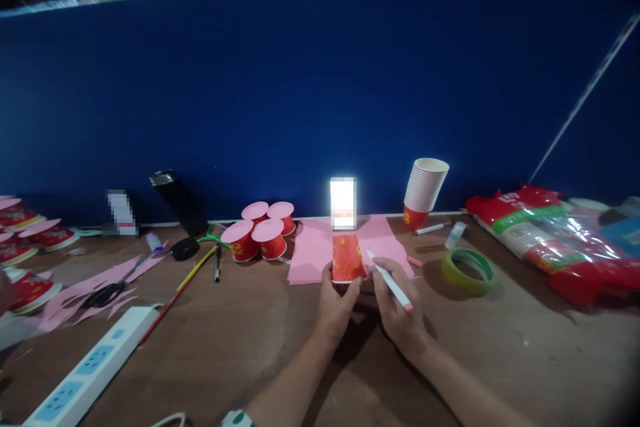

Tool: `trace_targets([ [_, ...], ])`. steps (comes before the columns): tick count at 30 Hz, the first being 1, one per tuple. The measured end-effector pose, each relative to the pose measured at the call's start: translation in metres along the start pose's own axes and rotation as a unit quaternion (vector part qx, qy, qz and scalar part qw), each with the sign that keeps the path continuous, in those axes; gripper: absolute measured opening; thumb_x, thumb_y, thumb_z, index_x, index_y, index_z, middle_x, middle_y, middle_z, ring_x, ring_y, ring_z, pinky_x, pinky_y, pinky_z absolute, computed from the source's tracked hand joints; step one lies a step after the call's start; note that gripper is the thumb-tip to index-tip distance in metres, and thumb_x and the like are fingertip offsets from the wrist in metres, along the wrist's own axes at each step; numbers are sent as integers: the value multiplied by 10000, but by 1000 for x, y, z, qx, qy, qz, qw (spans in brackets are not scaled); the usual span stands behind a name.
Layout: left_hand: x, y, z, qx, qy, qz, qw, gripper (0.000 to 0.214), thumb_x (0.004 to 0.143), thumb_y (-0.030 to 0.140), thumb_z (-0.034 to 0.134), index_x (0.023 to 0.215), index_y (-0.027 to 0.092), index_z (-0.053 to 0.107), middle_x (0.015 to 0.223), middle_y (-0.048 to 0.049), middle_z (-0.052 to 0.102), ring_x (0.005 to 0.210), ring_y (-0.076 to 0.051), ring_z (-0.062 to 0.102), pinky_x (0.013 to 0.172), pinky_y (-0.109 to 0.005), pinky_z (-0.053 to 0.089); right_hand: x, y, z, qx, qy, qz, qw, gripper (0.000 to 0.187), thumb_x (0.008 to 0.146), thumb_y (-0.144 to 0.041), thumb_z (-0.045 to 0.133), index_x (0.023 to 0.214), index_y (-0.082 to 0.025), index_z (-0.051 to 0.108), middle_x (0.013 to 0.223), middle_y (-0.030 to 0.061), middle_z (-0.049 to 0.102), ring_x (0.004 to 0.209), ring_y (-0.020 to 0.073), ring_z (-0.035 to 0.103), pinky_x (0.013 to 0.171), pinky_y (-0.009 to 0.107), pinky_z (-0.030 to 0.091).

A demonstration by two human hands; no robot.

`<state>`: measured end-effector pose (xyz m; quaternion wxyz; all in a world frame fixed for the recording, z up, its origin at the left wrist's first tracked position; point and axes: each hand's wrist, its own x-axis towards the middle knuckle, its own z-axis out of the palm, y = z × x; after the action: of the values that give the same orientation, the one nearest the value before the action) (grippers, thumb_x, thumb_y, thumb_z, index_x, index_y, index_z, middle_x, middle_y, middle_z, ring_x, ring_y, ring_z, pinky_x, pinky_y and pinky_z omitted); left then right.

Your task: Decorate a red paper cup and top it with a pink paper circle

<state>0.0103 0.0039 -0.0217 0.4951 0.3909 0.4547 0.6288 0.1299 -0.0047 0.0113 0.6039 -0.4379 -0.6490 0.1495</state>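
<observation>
My left hand (336,300) is closed around a red paper cup (347,257), holding it upside down over a sheet of pink paper (315,247) on the wooden table. My right hand (397,310) grips a white marker (390,279) with a pink end, its tip close to the right side of the cup. Both hands are at the table's middle, just in front of the pink paper.
Several red cups capped with pink discs (260,233) stand to the left. A stack of paper cups (424,192) leans at the back. A green tape roll (467,270), scissors (107,293), a power strip (90,363), pink scraps and a red-green bag (540,233) lie around.
</observation>
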Motion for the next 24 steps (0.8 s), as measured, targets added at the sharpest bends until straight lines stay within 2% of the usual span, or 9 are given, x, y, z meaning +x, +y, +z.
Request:
trace_targets([
  [8,-1,1,-5,24,2,5,1000,684,730,493,717,1235,167,390,1161,-154,624,989,-237,657,900,-406,498,-5,4,1,19,-12,-9,1000,180,952,-235,477,1096,-195,578,1004,88,665,856,182,674,724,290,586],
  [15,-2,3,-4,25,-10,11,1000,660,752,474,700,1243,173,378,1197,-141,599,1049,-227,632,924,-373,484,-5,2,1,27,-13,10,999,178,949,-253,483,1080,-188,585,984,80,664,844,182,663,721,289,577],
  [24,-5,14,4,5,-20,18,1000,655,698,420,738,1208,176,406,1126,-124,647,1004,-232,654,900,-371,500,-6,7,2,41,1,33,999,246,960,-292,465,1166,-192,552,1027,96,640,867,195,648,751,342,578],
])
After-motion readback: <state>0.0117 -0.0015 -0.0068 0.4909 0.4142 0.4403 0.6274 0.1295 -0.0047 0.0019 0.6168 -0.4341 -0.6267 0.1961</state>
